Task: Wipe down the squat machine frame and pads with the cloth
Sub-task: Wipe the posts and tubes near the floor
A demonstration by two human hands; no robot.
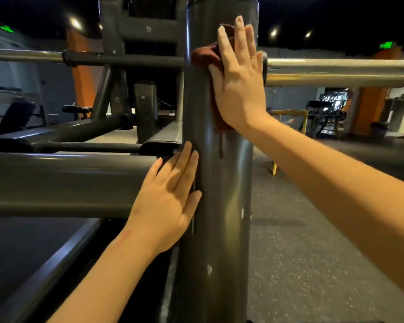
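Two hands met one upright grey frame post (219, 183). The right hand (239, 82), fingers straight, pressed one dark red cloth (204, 55) flat against it. Below, the left hand (168, 201) lay open, empty, on the post's side.

Dim gym: speckled rubber floor (313, 264), orange pillars (371, 108) (two visible), ceiling spotlights (273, 32), green exit signs (385, 45).

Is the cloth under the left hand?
No, the right hand presses the cloth flat to the upright post; the left hand rests bare lower down.
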